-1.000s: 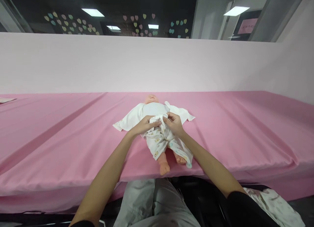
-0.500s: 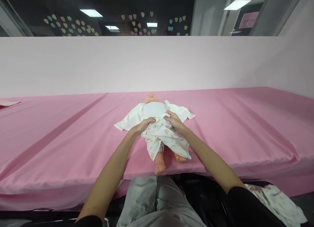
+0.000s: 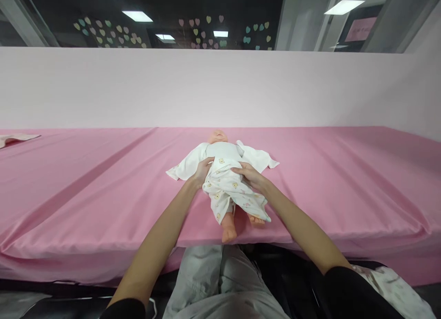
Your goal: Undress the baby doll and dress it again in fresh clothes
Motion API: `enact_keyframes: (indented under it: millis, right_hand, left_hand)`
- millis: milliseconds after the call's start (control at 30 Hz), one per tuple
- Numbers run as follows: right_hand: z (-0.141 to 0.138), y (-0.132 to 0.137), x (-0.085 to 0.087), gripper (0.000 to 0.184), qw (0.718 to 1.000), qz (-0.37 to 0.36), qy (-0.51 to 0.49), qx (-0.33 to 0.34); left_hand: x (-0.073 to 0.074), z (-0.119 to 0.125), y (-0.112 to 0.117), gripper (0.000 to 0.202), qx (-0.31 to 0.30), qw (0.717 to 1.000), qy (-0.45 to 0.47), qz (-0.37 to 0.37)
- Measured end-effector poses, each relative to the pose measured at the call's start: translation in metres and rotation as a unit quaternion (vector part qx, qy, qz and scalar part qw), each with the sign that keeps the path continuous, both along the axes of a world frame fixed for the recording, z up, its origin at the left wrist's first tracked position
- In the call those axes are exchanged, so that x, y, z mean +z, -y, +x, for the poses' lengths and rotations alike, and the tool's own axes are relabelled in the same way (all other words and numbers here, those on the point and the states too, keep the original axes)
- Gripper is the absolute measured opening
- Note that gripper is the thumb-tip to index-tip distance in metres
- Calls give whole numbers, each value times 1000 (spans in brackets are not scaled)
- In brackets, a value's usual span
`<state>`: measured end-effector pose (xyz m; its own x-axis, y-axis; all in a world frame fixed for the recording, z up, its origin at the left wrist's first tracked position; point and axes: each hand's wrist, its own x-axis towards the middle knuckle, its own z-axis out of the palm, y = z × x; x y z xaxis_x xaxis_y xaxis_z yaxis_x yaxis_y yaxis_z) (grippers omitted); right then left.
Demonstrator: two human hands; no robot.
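Note:
A baby doll (image 3: pixel 218 136) lies on its back on the pink table (image 3: pixel 103 181), head away from me, bare feet (image 3: pixel 229 234) at the near edge. It wears white printed trousers (image 3: pixel 229 193) and lies on an open white top (image 3: pixel 184 166). My left hand (image 3: pixel 201 169) grips the trousers at the doll's left hip side. Over on the other hip, my right hand (image 3: pixel 248 174) rests on the trousers' waist, fingers curled on the cloth.
A pale pink wall panel (image 3: pixel 220 87) runs along the back of the table. A small cloth (image 3: pixel 15 138) lies at the far left. Another printed garment (image 3: pixel 392 289) sits on my lap at the lower right.
The bunched waist of the trousers has been drawn up and spread over the doll's belly. Both hands moved apart from the middle to the doll's sides.

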<state>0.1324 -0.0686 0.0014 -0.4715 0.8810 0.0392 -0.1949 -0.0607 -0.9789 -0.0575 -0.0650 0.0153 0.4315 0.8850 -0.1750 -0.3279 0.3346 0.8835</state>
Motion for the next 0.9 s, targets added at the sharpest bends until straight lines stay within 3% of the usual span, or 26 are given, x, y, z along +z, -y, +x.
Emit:
enact_keyframes:
  millis: [167, 267, 333, 500, 667, 900]
  right_hand:
    - [-13, -5, -7, 34, 985, -32, -156, -72]
    - [-15, -6, -7, 36, 984, -28, -150, -94]
    - [-15, -6, -7, 37, 987, -14, -123, -102]
    - [-8, 0, -6, 39, 996, 57, -2, -67]
    - [-2, 6, -1, 45, 993, 68, 89, -43]
    - [-6, -2, -6, 38, 998, 1, -37, -43]
  left_hand:
    - [7, 7, 7, 60, -34, 994, -82, 68]
    - [13, 12, 15, 53, -73, 966, -193, 153]
    - [14, 14, 17, 55, -89, 956, -216, 177]
    - [1, 9, 11, 44, -4, 990, -99, 105]
    - [-10, 7, 3, 37, 27, 996, -40, 74]
    - [-5, 8, 6, 38, -12, 996, -44, 75]
